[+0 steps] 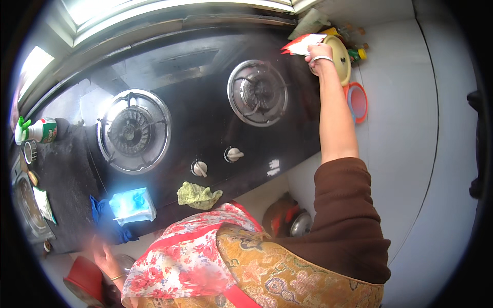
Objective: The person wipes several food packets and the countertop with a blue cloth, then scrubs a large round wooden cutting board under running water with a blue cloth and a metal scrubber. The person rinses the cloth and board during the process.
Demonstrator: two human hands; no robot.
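My right hand (321,56), with a bangle at the wrist, is closed on a red and white packet (304,44) at the back right of the black gas stove. Beside it stands a container with a cream lid (339,59). My left hand (106,258) hangs by the front edge at lower left, fingers apart and partly blurred. Near it lie a blue cloth (109,227) and a blue and white soft pack (133,206). A crumpled yellow-green cloth (198,195) rests on the front edge below two knobs (199,168).
Two burners, left (133,131) and right (258,93), have raised pan supports. A green and white spray bottle (44,130) lies at far left. An orange-rimmed basket (357,102) is near the right wall. A red bucket (85,279) stands below at left.
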